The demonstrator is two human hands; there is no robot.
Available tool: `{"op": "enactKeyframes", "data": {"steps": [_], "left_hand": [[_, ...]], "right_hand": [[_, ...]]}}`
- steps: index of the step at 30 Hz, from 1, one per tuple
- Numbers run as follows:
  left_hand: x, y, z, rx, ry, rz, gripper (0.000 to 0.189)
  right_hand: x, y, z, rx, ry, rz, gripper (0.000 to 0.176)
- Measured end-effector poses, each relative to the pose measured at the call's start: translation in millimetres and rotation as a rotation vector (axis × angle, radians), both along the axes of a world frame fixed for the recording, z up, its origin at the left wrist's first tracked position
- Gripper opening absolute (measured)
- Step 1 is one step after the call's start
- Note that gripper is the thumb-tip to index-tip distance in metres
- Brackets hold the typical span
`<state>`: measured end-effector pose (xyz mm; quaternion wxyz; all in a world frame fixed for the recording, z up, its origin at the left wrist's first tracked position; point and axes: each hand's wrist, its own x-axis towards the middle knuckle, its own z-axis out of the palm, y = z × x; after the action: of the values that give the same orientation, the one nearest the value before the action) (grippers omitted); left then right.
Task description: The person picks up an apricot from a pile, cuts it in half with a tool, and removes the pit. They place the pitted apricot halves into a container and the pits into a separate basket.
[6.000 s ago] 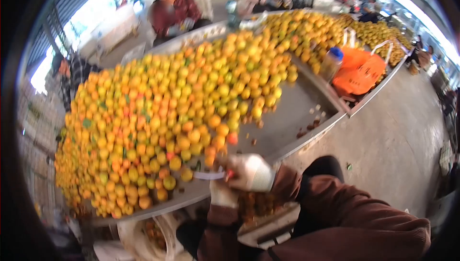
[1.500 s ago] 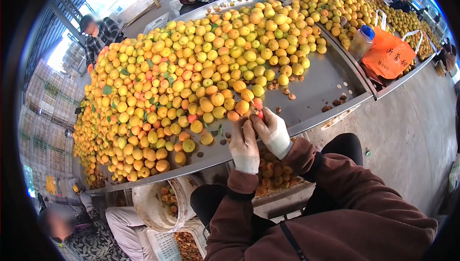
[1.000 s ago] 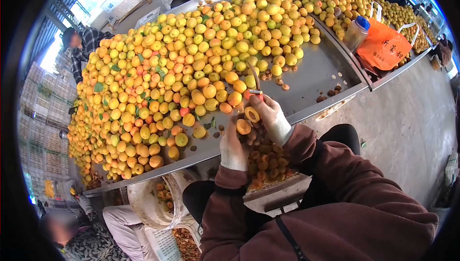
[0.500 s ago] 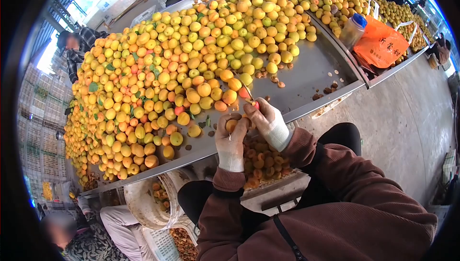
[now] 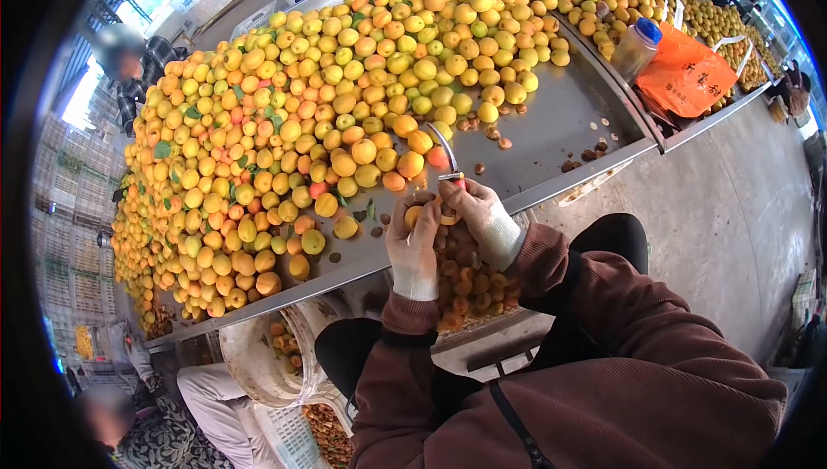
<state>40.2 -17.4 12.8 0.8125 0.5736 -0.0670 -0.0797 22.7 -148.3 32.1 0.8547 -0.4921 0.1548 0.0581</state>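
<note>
My left hand point(image 5: 413, 241), in a pale glove, is closed on a yellow-orange fruit piece point(image 5: 413, 216) over the metal table's front edge. Close beside it, my gloved right hand point(image 5: 480, 217) grips a curved knife point(image 5: 445, 149) by its red handle, the blade pointing up and away. Another cut piece of fruit point(image 5: 448, 214) shows between the two hands. Whole yellow and orange fruits point(image 5: 284, 150) are heaped on the metal table point(image 5: 551, 142) just beyond. Below my hands, halved fruits point(image 5: 469, 290) lie in a container whose rim is mostly hidden.
A white bucket point(image 5: 258, 366) stands under the table edge at lower left, near a white crate point(image 5: 289, 434) and a seated person point(image 5: 211, 400). An orange bag point(image 5: 687, 77) and a blue-lidded jar point(image 5: 636, 49) rest at right. Other people sit across the table.
The knife blade has turned more upright and now shows its full curve, clear of the fruit. My hands have stayed close together, and the view has shifted slightly.
</note>
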Motion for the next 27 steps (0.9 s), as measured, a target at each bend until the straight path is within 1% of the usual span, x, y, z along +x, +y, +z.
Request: {"op": "enactKeyframes", "data": {"steps": [1, 2, 3, 4, 6, 7, 8, 9, 10, 11, 12, 14, 15, 16, 18, 19, 20, 23, 24, 26, 27], "left_hand": [[2, -1, -1, 0.000, -0.002, 0.003, 0.025], [4, -4, -2, 0.038, -0.063, 0.060, 0.028], [5, -5, -3, 0.076, -0.123, 0.115, 0.030], [5, -5, -4, 0.077, -0.120, 0.111, 0.030], [5, -1, -7, 0.033, 0.011, -0.012, 0.034], [5, 1, -8, 0.033, 0.007, -0.012, 0.034], [5, 3, -7, -0.025, 0.066, -0.016, 0.032], [5, 4, -6, -0.083, 0.125, -0.018, 0.030], [5, 6, -4, -0.086, 0.120, -0.012, 0.030], [3, 4, 7, -0.118, 0.215, 0.003, 0.027], [1, 2, 16, -0.153, 0.314, 0.016, 0.024], [-1, -1, 27, -0.152, 0.321, -0.008, 0.022], [-2, -3, 28, -0.140, 0.325, -0.037, 0.021], [-3, -5, 24, -0.145, 0.334, -0.046, 0.021], [-2, -8, 18, -0.065, 0.266, -0.136, 0.022], [-5, -12, 18, -0.066, 0.271, -0.142, 0.022], [-9, -16, 24, -0.080, 0.308, -0.138, 0.022], [-10, -19, 23, -0.117, 0.349, -0.131, 0.023], [-10, -19, 23, -0.140, 0.354, -0.133, 0.024], [-11, -20, 29, -0.143, 0.364, -0.122, 0.023], [-12, -20, 32, -0.136, 0.380, -0.115, 0.022]], "right_hand": [[3, 2, 0, -0.033, -0.045, -0.026, 0.035], [7, 2, -2, -0.034, -0.047, -0.024, 0.035], [9, 3, -5, -0.266, -0.187, -0.058, 0.034], [10, 3, -7, -0.497, -0.323, -0.096, 0.032], [9, 4, -1, -0.535, -0.274, -0.109, 0.032], [12, 3, 4, -0.575, -0.240, -0.111, 0.032], [17, 2, 0, -0.576, -0.248, -0.108, 0.032], [24, 2, -6, -0.443, -0.245, -0.186, 0.032], [28, 2, -11, -0.309, -0.239, -0.261, 0.031], [16, 2, 37, -0.161, -0.079, -0.267, 0.027], [16, -7, 40, -0.146, -0.182, -0.263, 0.024], [20, -20, 49, -0.040, -0.339, -0.235, 0.028], [21, -20, 59, 0.043, -0.278, -0.286, 0.029], [21, -20, 62, 0.036, -0.271, -0.295, 0.029], [21, -21, 64, 0.008, -0.401, -0.320, 0.034], [22, -19, 62, 0.137, -0.404, -0.336, 0.024], [22, -18, 60, 0.136, -0.402, -0.337, 0.024], [23, -14, 55, -0.010, -0.345, -0.425, 0.009], [21, -12, 54, -0.014, -0.348, -0.419, 0.009], [16, -10, 51, -0.258, -0.433, -0.441, 0.010], [15, -10, 47, -0.305, -0.484, -0.433, 0.011]]}}
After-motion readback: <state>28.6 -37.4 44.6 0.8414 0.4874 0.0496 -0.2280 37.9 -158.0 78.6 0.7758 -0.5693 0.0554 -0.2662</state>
